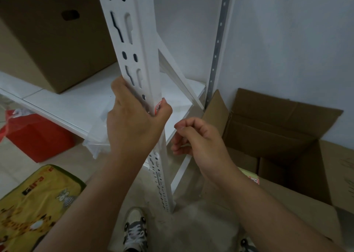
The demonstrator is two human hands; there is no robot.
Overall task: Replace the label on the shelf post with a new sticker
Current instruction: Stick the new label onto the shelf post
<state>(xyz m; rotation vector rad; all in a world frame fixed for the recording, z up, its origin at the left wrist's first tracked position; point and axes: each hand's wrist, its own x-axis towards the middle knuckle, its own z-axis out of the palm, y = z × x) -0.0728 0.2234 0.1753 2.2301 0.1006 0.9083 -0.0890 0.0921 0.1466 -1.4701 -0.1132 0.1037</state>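
A white slotted shelf post [134, 41] runs from the top centre down to the floor. My left hand [134, 125] wraps around it at mid height, thumb pressed on a small red and white sticker [157, 108] on the post's right edge. Most of that sticker is hidden under the thumb. My right hand [197, 138] hovers just right of the post, apart from it, with its fingers curled in. I cannot tell whether anything is pinched between thumb and forefinger.
A closed cardboard box [49, 41] stands on the white shelf [80, 102]. An open cardboard box [287, 146] sits on the floor to the right, by the rear post [216, 50]. A red bag [36, 136] and a yellow mat [32, 203] lie at left. My shoes [135, 230] are below.
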